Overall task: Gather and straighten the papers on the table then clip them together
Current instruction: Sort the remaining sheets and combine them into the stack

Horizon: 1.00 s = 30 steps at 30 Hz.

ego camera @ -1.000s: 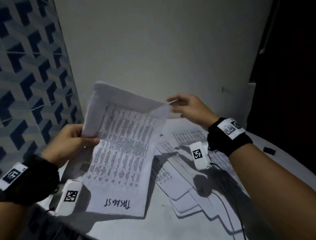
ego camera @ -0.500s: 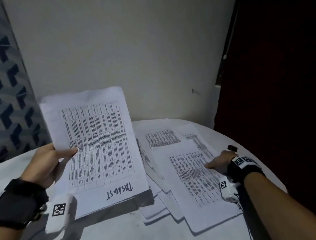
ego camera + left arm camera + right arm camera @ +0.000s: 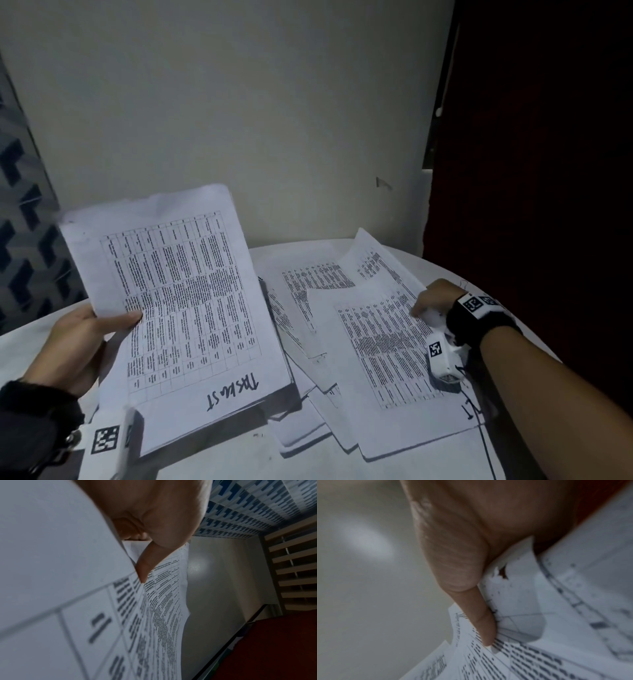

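Head view: the left hand (image 3: 77,337) holds the gathered stack (image 3: 191,308) tilted up off the desk (image 3: 212,459), thumb on top. The right hand (image 3: 433,301), a second ago up at that stack's far corner, has dropped onto the top loose sheet (image 3: 387,349) beside the fanned papers (image 3: 308,281), so another pickup looks underway.

Left wrist view: thumb (image 3: 145,566) and fingers pinch the stack's edge.

Right wrist view: the right hand's fingers (image 3: 481,622) curl round a torn sheet corner (image 3: 513,574), lifting it.
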{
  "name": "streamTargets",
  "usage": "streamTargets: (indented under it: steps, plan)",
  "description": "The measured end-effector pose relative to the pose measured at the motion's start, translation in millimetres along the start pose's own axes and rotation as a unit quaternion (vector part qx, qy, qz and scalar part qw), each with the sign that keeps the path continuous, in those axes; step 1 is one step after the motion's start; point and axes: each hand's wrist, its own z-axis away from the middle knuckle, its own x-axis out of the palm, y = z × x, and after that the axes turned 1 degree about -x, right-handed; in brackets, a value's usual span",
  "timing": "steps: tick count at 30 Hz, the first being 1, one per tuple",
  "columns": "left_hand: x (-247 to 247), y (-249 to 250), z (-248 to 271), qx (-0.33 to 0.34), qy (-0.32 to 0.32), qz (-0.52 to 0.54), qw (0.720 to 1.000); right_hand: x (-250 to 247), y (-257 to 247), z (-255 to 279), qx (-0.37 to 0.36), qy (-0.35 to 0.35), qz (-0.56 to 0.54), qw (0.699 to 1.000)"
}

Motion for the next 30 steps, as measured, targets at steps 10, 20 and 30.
streamTargets:
  steps: [10,20,30]
  plan:
    - [1.1,1.9,11.5,0.008,0.008,0.006,1.0,-34.0,-48.7,23.1,-0.067,0.091,0.057,0.992]
    - [-5.5,10.3,28.6,0.028,0.031,0.006,0.999,-69.3,-93.6,54.9,-0.111,0.166,0.115,0.973]
    - [-16.4,9.7,28.5,0.022,0.055,-0.01,0.998,-102.8,-132.4,88.0,-0.161,0.223,0.145,0.95]
